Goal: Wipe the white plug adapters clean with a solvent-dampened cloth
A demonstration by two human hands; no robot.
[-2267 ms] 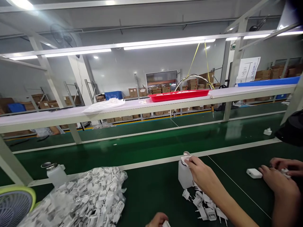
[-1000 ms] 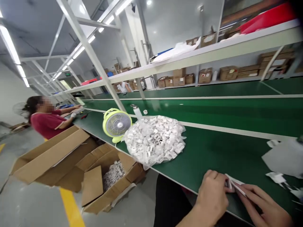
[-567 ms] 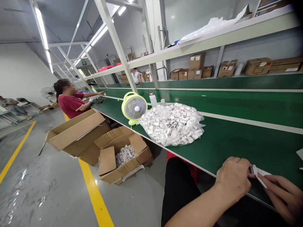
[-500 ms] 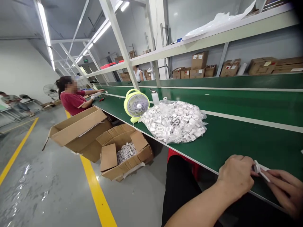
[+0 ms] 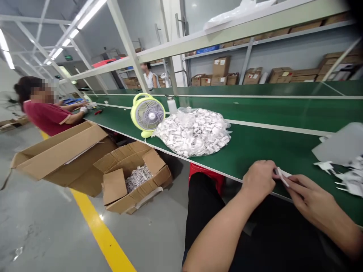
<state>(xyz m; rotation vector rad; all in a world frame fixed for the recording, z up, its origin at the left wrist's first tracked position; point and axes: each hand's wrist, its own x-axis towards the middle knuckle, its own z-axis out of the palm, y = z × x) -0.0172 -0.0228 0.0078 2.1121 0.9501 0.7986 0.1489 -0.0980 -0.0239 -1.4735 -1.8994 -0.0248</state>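
Between my two hands, at the near edge of the green bench, is a small white plastic part (image 5: 281, 176). My left hand (image 5: 259, 177) is closed, its fingertips at the left end of the part. From the other side my right hand (image 5: 310, 194) grips the same part between thumb and fingers. The part's exact shape is half hidden by my fingers. Beyond my left hand lies a clear plastic bag (image 5: 195, 132) full of small white pieces. To the right of my right hand, loose white plastic pieces (image 5: 351, 181) are heaped by a pale translucent sheet or container (image 5: 340, 143).
A yellow-green fan (image 5: 149, 115) and a white bottle (image 5: 171, 105) stand behind the bag. Open cardboard boxes (image 5: 115, 187) sit on the floor at left, one holding small pieces. A red stool (image 5: 207, 175) is under the bench (image 5: 255, 141). A co-worker in red (image 5: 48, 117) works further left.
My view has turned to the right, bringing the heap of white pieces into sight. Both hands keep their hold on the white part.
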